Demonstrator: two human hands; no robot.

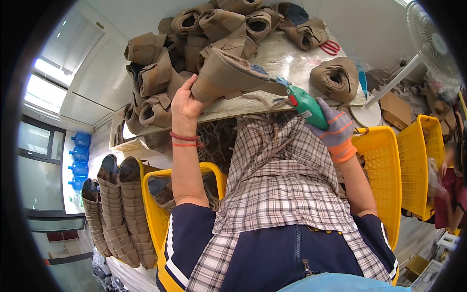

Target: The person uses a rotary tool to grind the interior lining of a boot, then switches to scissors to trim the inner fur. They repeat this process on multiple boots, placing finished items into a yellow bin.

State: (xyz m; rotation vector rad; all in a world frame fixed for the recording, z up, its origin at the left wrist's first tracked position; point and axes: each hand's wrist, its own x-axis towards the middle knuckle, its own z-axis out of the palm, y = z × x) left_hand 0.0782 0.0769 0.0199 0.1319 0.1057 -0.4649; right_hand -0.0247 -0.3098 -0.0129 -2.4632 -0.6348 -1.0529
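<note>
My left hand (pixel 184 103), bare with red bracelets at the wrist, grips the heel end of a tan ankle boot (pixel 228 75) held tilted above the table edge. My right hand (pixel 335 127), in a grey and orange glove, holds a green electric trimming tool (pixel 305 103). The tool's tip touches the boot near its toe and sole edge. A plaid cloth (pixel 277 194) lies over my lap below both hands.
Many tan boots (pixel 194 34) are piled on the marble table (pixel 287 58), with red scissors (pixel 331 47) at the far right. Yellow plastic baskets (pixel 379 175) stand on both sides. Stacked boots (pixel 116 214) lean at the left. A white fan (pixel 428 44) and a seated person (pixel 450 194) are at the right.
</note>
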